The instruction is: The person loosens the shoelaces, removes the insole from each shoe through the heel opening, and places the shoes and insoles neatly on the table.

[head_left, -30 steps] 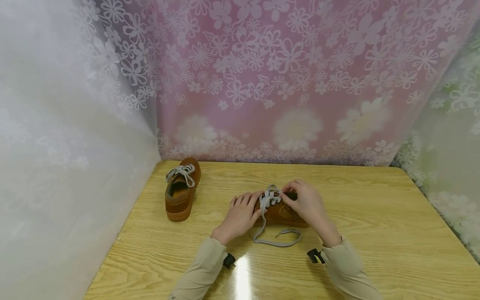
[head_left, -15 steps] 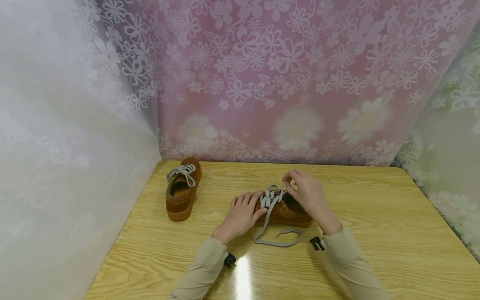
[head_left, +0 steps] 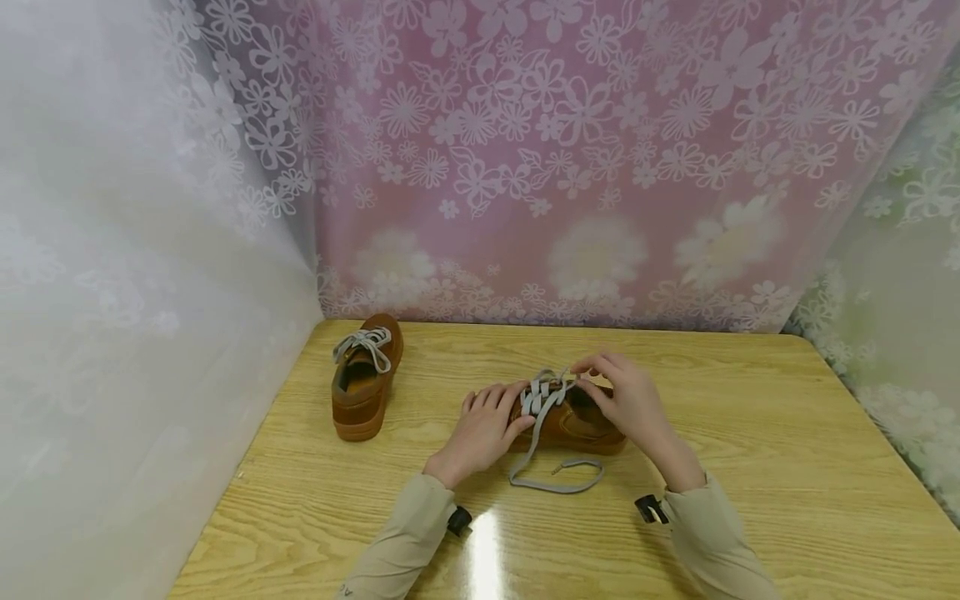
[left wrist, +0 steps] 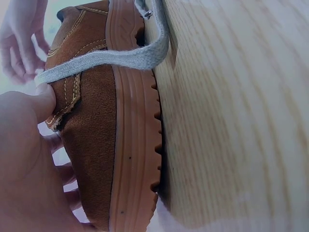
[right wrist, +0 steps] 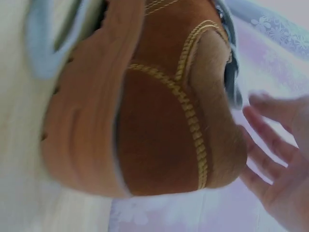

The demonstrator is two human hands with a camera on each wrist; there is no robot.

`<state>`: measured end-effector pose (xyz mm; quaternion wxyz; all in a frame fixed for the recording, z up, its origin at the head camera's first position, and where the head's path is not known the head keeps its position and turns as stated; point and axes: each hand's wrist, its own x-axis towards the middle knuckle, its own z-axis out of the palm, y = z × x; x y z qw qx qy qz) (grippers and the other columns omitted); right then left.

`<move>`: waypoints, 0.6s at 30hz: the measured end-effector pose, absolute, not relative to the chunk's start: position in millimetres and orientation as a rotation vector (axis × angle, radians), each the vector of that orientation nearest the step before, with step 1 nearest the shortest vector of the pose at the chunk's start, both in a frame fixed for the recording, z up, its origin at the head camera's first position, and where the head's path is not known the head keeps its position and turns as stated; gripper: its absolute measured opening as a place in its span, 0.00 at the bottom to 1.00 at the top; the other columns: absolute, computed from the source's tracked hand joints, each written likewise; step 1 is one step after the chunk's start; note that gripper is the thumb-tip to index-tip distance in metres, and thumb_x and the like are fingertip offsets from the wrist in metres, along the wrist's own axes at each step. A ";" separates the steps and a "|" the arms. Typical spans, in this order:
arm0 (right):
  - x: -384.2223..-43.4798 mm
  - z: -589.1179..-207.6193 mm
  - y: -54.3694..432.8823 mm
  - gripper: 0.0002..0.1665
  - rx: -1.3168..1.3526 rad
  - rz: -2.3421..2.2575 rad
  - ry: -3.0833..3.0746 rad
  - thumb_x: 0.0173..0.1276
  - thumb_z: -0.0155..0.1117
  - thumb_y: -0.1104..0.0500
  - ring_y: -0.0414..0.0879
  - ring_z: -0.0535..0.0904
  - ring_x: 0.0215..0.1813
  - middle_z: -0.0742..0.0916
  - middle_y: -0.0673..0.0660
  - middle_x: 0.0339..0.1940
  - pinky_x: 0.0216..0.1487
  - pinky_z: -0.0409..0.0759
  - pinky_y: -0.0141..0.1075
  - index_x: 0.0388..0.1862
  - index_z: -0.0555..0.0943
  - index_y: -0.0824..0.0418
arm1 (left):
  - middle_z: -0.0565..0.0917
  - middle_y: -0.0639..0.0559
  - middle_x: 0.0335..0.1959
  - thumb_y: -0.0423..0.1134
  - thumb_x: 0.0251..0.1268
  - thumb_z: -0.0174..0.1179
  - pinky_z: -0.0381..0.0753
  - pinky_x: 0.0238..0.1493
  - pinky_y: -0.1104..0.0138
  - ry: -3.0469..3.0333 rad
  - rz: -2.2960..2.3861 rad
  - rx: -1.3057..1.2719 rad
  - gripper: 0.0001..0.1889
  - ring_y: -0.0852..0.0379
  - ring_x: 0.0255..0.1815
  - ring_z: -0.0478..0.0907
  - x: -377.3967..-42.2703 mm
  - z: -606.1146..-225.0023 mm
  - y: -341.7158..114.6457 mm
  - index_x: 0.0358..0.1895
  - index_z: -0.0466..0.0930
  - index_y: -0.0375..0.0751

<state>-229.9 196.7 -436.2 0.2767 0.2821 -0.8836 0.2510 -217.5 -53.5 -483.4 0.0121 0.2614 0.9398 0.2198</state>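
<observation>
A brown suede shoe [head_left: 573, 429] lies sideways on the table, toe left and heel right, its grey lace [head_left: 536, 437] crossed over the tongue. My left hand [head_left: 477, 433] grips the toe, thumb on the near side and fingers over the far side; the left wrist view shows the thumb [left wrist: 43, 100] beside the lace. Over the shoe's opening is my right hand [head_left: 622, 400], thumb and forefinger bent and apart, tips right at the upper lace. In the right wrist view its fingers [right wrist: 270, 140] are spread beyond the heel collar [right wrist: 227, 159].
A matching brown shoe [head_left: 362, 412] with a tied grey lace stands at the table's back left. The long lace end loops onto the wooden table [head_left: 750, 433] in front of the held shoe. Floral curtains [head_left: 480, 167] hang behind and at both sides.
My right hand pulled a lace end up and toward the heel, then its fingers parted and it moved slightly right. More of the shoe's opening shows. My left hand stayed on the toe.
</observation>
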 end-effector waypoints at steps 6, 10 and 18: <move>-228.7 -451.4 197.8 0.17 0.842 0.520 -2.318 0.51 0.83 0.64 0.53 0.83 0.42 0.86 0.54 0.38 0.43 0.84 0.49 0.38 0.85 0.57 | 0.65 0.48 0.74 0.63 0.80 0.36 0.55 0.74 0.38 2.936 0.671 0.818 0.32 0.44 0.77 0.59 -218.0 -483.2 -54.1 0.82 0.51 0.58; -229.7 -456.0 195.9 0.14 0.807 0.448 -2.292 0.51 0.84 0.61 0.53 0.82 0.42 0.86 0.53 0.37 0.42 0.84 0.47 0.35 0.86 0.56 | 0.66 0.48 0.74 0.62 0.81 0.36 0.56 0.74 0.38 2.942 0.675 0.831 0.32 0.44 0.77 0.59 -217.6 -484.3 -53.3 0.81 0.52 0.57; -233.4 -453.0 198.4 0.13 0.709 0.447 -2.229 0.53 0.83 0.62 0.52 0.82 0.36 0.86 0.54 0.34 0.29 0.81 0.43 0.33 0.85 0.57 | 0.65 0.48 0.75 0.62 0.81 0.36 0.55 0.74 0.38 2.938 0.679 0.822 0.32 0.44 0.77 0.59 -217.6 -484.4 -53.3 0.82 0.52 0.57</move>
